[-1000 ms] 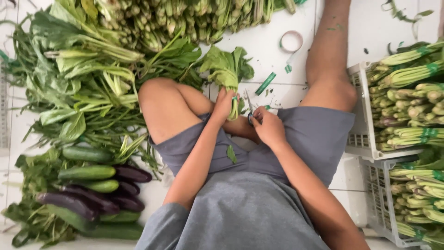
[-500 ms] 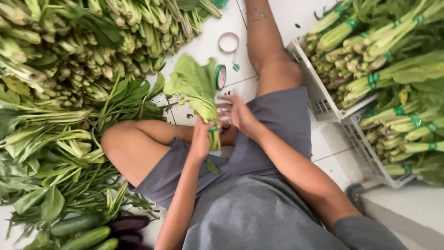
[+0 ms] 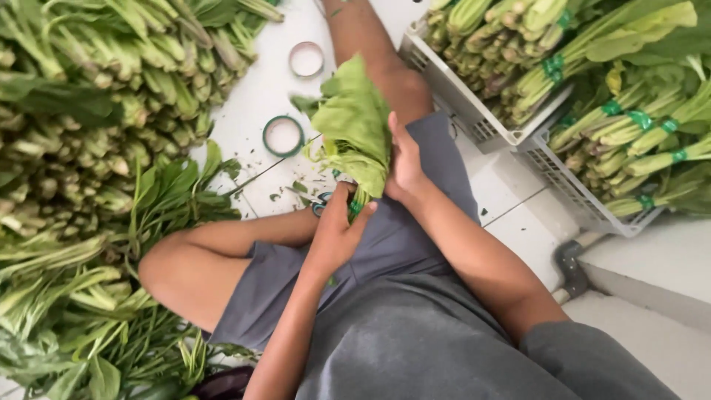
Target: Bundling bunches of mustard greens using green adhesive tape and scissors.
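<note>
Leafy green bunch (image 3: 355,126), pale, crinkled, stems clasped by left hand (image 3: 337,233).

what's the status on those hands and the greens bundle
Left hand gripping the stem end of the leafy bundle. Right hand steadying its side. Tape rolls on the floor beside it, nothing blocking.

A bundle of leafy greens (image 3: 355,133) sits between the left hand (image 3: 337,233) and right hand (image 3: 406,167) over the lap, two tape rolls (image 3: 283,135) on the floor (image 3: 252,96) beyond, loose greens (image 3: 89,148) heaped left, crates (image 3: 474,126) of bundled greens (image 3: 629,126) right.
</note>
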